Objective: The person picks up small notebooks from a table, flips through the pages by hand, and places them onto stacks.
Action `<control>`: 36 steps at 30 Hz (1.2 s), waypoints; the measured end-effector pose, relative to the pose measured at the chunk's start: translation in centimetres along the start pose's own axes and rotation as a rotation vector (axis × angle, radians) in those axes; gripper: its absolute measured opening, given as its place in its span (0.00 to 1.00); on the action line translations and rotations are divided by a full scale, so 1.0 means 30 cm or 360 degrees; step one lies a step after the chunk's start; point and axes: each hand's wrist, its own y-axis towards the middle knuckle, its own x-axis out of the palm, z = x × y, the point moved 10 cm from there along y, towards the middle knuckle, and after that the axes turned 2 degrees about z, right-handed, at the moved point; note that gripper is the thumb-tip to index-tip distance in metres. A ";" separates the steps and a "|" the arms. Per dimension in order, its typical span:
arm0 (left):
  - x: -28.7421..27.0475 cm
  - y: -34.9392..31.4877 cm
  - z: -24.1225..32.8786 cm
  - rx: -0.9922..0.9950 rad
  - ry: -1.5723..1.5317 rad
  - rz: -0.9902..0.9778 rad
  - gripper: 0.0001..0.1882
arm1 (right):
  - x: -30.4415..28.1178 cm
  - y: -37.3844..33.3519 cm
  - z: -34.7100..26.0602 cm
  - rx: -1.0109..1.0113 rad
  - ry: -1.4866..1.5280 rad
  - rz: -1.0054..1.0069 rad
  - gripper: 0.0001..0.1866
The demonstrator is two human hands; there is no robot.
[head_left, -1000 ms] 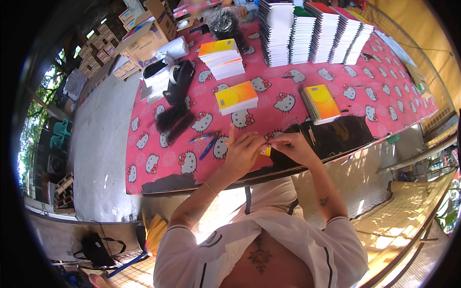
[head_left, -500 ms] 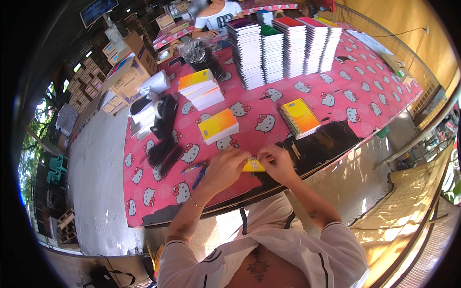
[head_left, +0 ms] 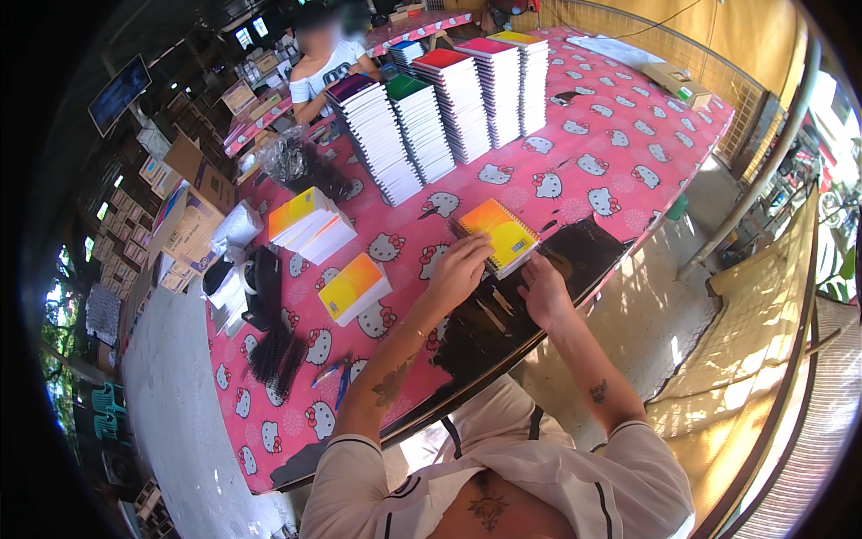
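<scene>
Out past the surface the room is shaded, with a grey floor [head_left: 171, 404] at eight o'clock, cartons [head_left: 193, 229] at ten, a co-worker [head_left: 328, 76] at eleven and a yellow sheet [head_left: 682, 36] at one. The surface [head_left: 628, 180] wears a pink cloth of cartoon cat faces, worn to a black patch along its near edge. Tall notebook stacks [head_left: 462, 108] stand near twelve; two lower booklet piles [head_left: 314, 234] sit around ten, black binding coils [head_left: 274, 355] around eight. Between the two hands and those tall stacks lies a yellow-orange notebook [head_left: 496, 229], long axis running ten to four, coil along its one-o'clock edge. The left hand [head_left: 460, 271] is nearer: the notebook lies at one o'clock from it, its fingers over the cover, though I can't tell whether they grip. From the right hand [head_left: 545, 292] it lies at eleven; those fingers are loosely extended beside its near corner.
</scene>
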 end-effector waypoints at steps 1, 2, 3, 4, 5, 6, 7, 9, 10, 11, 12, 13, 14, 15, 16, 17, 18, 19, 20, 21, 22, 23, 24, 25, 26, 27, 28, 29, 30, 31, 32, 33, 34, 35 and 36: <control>0.007 0.011 0.009 -0.0014 -0.0009 -0.0022 0.12 | 0.008 0.000 -0.006 0.0018 -0.0022 -0.0005 0.40; 0.014 0.024 0.015 -0.0030 -0.0017 -0.0045 0.12 | 0.026 0.004 -0.017 0.0024 -0.0081 -0.0079 0.39; 0.022 0.038 0.018 -0.0046 -0.0025 -0.0067 0.13 | 0.022 0.014 -0.018 0.0043 -0.0099 -0.0074 0.39; 0.009 0.059 0.006 -0.0113 -0.0050 -0.0012 0.12 | 0.022 0.025 -0.019 0.0058 -0.0114 -0.0076 0.39; 0.001 0.085 -0.010 -0.0179 -0.0078 0.0043 0.12 | 0.019 0.039 -0.022 0.0071 -0.0127 -0.0074 0.39; 0.000 0.120 -0.030 -0.0244 -0.0110 0.0095 0.11 | 0.000 0.056 -0.025 0.0114 -0.0088 -0.0040 0.38; 0.003 0.158 -0.078 -0.0306 -0.0002 0.0104 0.12 | -0.010 0.073 -0.019 0.0167 -0.0053 -0.0019 0.36; 0.061 0.195 -0.265 -0.0656 0.0119 -0.0125 0.21 | 0.004 0.081 0.004 0.0264 -0.0029 0.0011 0.36; 0.109 0.177 -0.380 -0.0928 0.0120 -0.0360 0.28 | 0.027 0.073 -0.001 0.0291 -0.0038 0.0021 0.36; 0.153 0.165 -0.451 -0.1041 0.0080 -0.0569 0.31 | 0.046 0.067 -0.010 0.0313 -0.0043 0.0036 0.37; 0.179 0.142 -0.519 -0.1155 0.0046 -0.0769 0.34 | 0.069 0.069 -0.005 0.0353 -0.0111 0.0078 0.36; 0.225 0.140 -0.532 -0.1233 -0.0003 -0.0989 0.37 | 0.079 0.084 -0.012 0.0346 -0.0140 0.0039 0.34; 0.239 0.153 -0.535 -0.1261 -0.0056 -0.1003 0.38 | 0.090 0.103 -0.009 0.0341 -0.0171 -0.0004 0.32; 0.245 0.160 -0.538 -0.1293 -0.0106 -0.1014 0.39 | 0.108 0.123 0.000 0.0340 -0.0204 -0.0053 0.31; 0.281 0.170 -0.521 -0.1313 -0.0173 -0.1044 0.40 | 0.106 0.174 -0.007 0.0184 -0.0010 -0.0128 0.26; 0.281 0.165 -0.518 -0.1320 -0.0127 -0.1056 0.40 | 0.135 0.173 -0.012 0.0194 0.0097 -0.0061 0.26; 0.280 0.153 -0.512 -0.1329 -0.0078 -0.1066 0.40 | 0.168 0.169 -0.016 0.0204 0.0202 0.0003 0.25; 0.268 0.146 -0.509 -0.1341 -0.0022 -0.1073 0.40 | 0.190 0.161 -0.015 0.0216 0.0309 0.0060 0.25; 0.256 0.159 -0.500 -0.1335 0.0023 -0.1063 0.40 | 0.162 0.183 -0.002 0.0230 0.0273 -0.0017 0.26; 0.247 0.181 -0.491 -0.1331 0.0068 -0.1052 0.41 | 0.103 0.208 0.008 0.0244 0.0236 -0.0095 0.27; 0.250 0.175 -0.482 -0.1335 0.0101 -0.1054 0.41 | 0.049 0.216 0.032 0.0270 0.0200 -0.0158 0.28; 0.206 0.196 -0.461 -0.1306 0.0132 -0.0885 0.39 | -0.014 0.183 0.045 0.0278 0.0138 0.0044 0.30; 0.158 0.199 -0.433 -0.1278 0.0164 -0.0715 0.39 | -0.087 0.125 0.068 0.0284 0.0073 0.0245 0.31; 0.106 0.200 -0.391 -0.1235 0.0204 -0.0544 0.38 | -0.141 0.056 0.062 0.0276 0.0016 0.0440 0.33; 0.043 0.163 -0.380 -0.1340 0.0012 -0.0111 0.37 | -0.163 0.033 0.004 0.0100 -0.0128 0.0426 0.34; -0.021 0.093 -0.362 -0.1427 -0.0177 0.0329 0.36 | -0.183 0.015 -0.056 -0.0073 -0.0273 0.0405 0.35; -0.092 0.014 -0.336 -0.1480 -0.0356 0.0787 0.36 | -0.157 -0.015 -0.126 -0.0254 -0.0414 0.0365 0.36; -0.056 -0.086 -0.335 -0.1742 -0.0701 0.0927 0.36 | 0.007 -0.059 -0.256 -0.0518 -0.0629 0.0186 0.35; 0.044 -0.131 -0.286 -0.1969 -0.1107 0.1021 0.36 | -0.001 0.045 -0.335 -0.0675 -0.0844 -0.0031 0.35; 0.120 -0.105 -0.222 -0.1880 -0.1370 0.0858 0.34 | -0.022 0.176 -0.364 -0.0532 -0.0899 -0.0115 0.35; 0.154 -0.082 -0.158 -0.1797 -0.1552 0.0958 0.33 | -0.021 0.274 -0.365 -0.0385 -0.0958 -0.0214 0.34; 0.186 -0.108 -0.157 -0.1932 -0.1543 0.1002 0.29 | 0.010 0.331 -0.307 -0.0209 -0.0966 -0.0382 0.34; 0.240 -0.101 -0.151 -0.2002 -0.1698 0.0964 0.29 | 0.018 0.370 -0.262 -0.0037 -0.0973 -0.0522 0.33; 0.260 -0.103 -0.164 -0.2063 -0.1828 0.0954 0.28 | 0.083 0.377 -0.206 0.0145 -0.0980 -0.0695 0.33; 0.274 -0.110 -0.180 -0.2161 -0.1818 0.0963 0.27 | 0.093 0.371 -0.165 0.0179 -0.1134 -0.0714 0.31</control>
